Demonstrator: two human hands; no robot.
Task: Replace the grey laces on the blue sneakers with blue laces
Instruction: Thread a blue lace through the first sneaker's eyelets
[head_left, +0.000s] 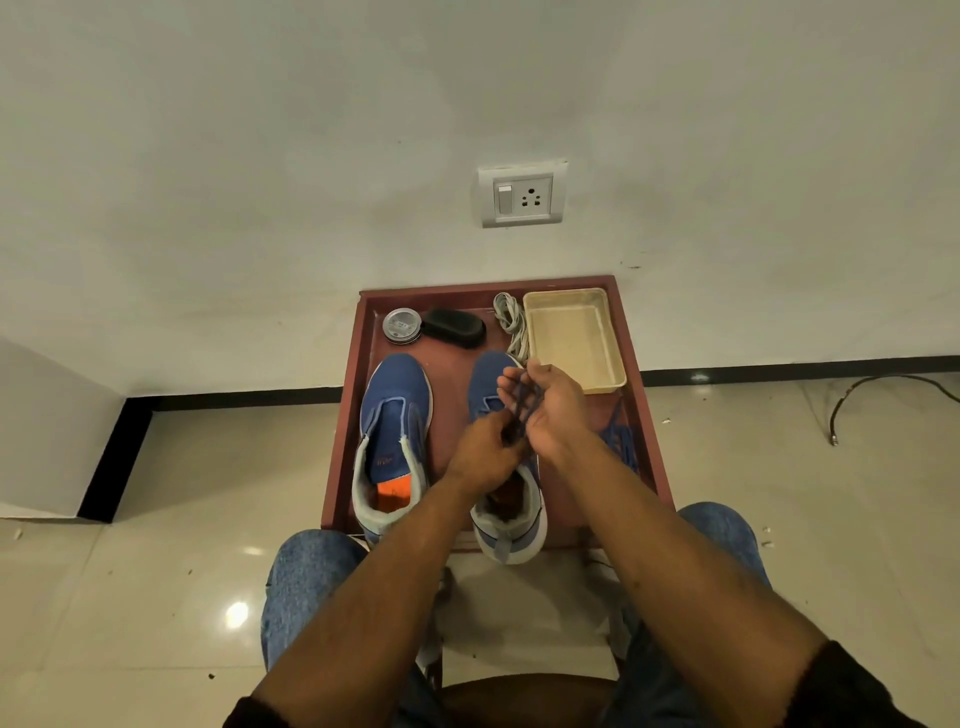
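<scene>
Two sneakers (395, 410) sat side by side on the red-brown surface (652, 415), both stripped of laces, and both hands worked just above the right one. The left hand (485, 449) had its fingers curled, pinching a dark blue lace (522, 410) near its lower end; the right hand (553, 410) was half closed, with the same lace looped through its raised fingers. My read was that the lace was being straightened before threading. To do that well, the ends should be matched for length, the twists pulled out, and the threading begun at the eyelets nearest the toe, with the strand kept flat. One more blue lace (621, 441) lay on the surface right of the shoe, partly behind the right forearm. One bundle of grey laces (511, 325) lay at the far side, touching one cream tray (574, 340). One round tin (401, 326) and one black brush (454, 327) stood far left.
</scene>
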